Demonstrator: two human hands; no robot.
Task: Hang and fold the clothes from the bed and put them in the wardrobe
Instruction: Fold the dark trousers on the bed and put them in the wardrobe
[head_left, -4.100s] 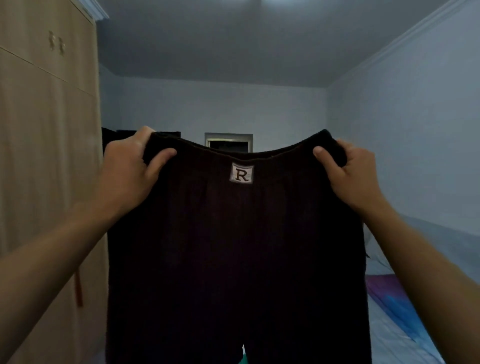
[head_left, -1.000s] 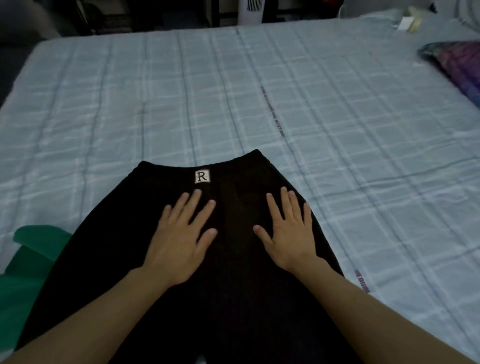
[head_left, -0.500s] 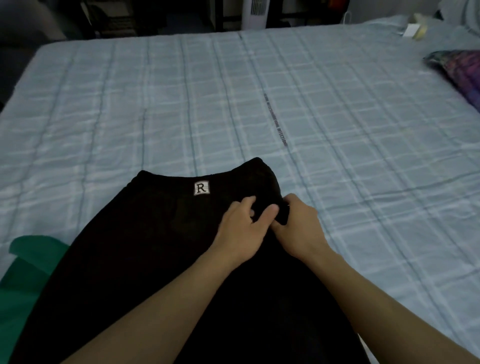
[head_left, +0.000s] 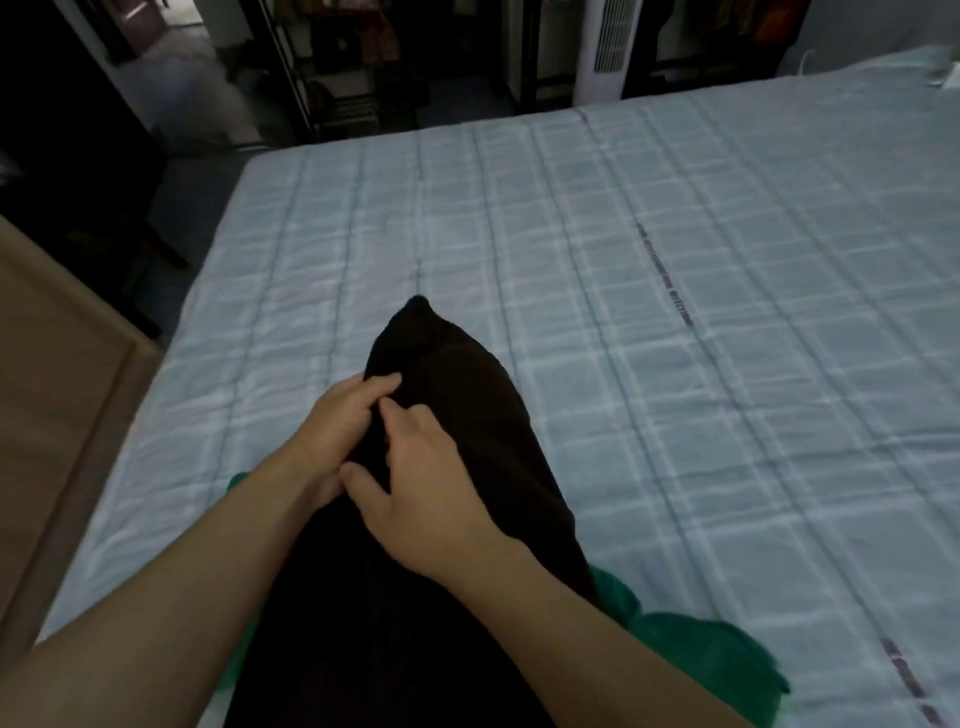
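Black soft trousers (head_left: 467, 410) lie doubled lengthwise on the pale-blue checked bed sheet (head_left: 675, 322), left hand (head_left: 340, 434) and right hand (head_left: 423, 486) pinching one long edge; square the layers beyond the grip, then smooth.

The left hand (head_left: 337, 431) and the right hand (head_left: 431, 493) are bare, and both forearms are uncovered along their whole visible length.

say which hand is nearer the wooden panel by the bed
Left. The left hand pinches the black trousers on the side toward the wooden panel; the right hand holds them beyond, farther from it.
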